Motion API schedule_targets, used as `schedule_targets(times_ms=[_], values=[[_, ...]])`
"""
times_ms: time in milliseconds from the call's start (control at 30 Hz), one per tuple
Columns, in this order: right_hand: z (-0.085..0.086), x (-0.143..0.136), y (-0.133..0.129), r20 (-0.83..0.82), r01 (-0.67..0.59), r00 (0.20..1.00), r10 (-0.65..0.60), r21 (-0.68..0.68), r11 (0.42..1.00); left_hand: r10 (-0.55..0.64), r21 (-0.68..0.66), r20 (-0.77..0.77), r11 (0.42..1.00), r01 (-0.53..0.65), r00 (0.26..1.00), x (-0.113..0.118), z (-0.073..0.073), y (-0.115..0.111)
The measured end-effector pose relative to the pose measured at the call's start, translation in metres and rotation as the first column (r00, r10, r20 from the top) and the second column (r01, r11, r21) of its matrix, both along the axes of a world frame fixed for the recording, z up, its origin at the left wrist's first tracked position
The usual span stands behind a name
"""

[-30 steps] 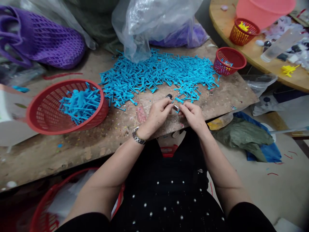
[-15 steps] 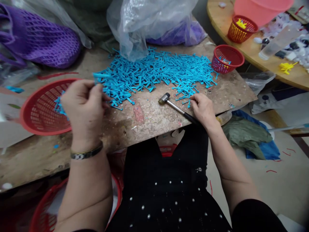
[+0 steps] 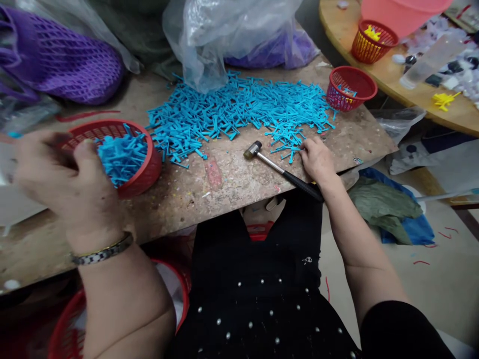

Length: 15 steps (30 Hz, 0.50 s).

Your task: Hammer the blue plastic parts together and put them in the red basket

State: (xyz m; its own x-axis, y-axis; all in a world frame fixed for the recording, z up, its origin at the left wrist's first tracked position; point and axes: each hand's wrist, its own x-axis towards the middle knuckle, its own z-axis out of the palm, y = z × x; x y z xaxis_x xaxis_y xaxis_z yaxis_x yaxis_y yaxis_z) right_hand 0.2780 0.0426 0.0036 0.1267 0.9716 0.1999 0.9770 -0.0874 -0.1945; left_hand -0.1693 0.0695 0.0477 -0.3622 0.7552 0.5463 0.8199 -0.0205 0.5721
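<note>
Reaching across the basket [image 3: 147, 174], left grip [image 3: 71, 184] curled; cannot tell if it holds anything. Right grip [image 3: 317, 158] bent at the pile's near edge, contents also unclear. Change: left has swung away from right, uncovering the hammer [image 3: 272, 163] on the desk [image 3: 235, 174]; work apparently split between basket and pile. Blue pieces [image 3: 243, 107] heaped on desk, more in basket.

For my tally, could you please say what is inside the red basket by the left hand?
Blue pieces lie heaped in the red basket, hiding what is beneath; the left hand covers much of its left side.
</note>
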Motion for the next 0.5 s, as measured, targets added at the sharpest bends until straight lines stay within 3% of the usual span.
schedule_targets(times_ms=[100,200,300,500], values=[[0.0,0.002,0.001,-0.008,-0.017,1.0,0.017,0.02,1.0,-0.104,0.112,-0.096,0.987,0.115,0.99,0.036,0.004,-0.008],[-0.002,0.005,0.0,-0.026,-0.039,0.999,0.041,0.053,0.998,-0.294,0.078,-0.064,0.951,0.299,0.954,0.075,-0.001,-0.015],[-0.008,0.007,-0.001,-0.046,-0.047,0.998,0.051,0.091,0.995,-0.518,0.002,0.004,0.855,0.518,0.855,0.113,-0.012,-0.023],[-0.012,0.011,-0.007,-0.09,-0.058,0.993,0.07,0.128,0.99,-0.74,-0.146,0.094,0.652,0.744,0.666,0.173,-0.033,-0.035]])
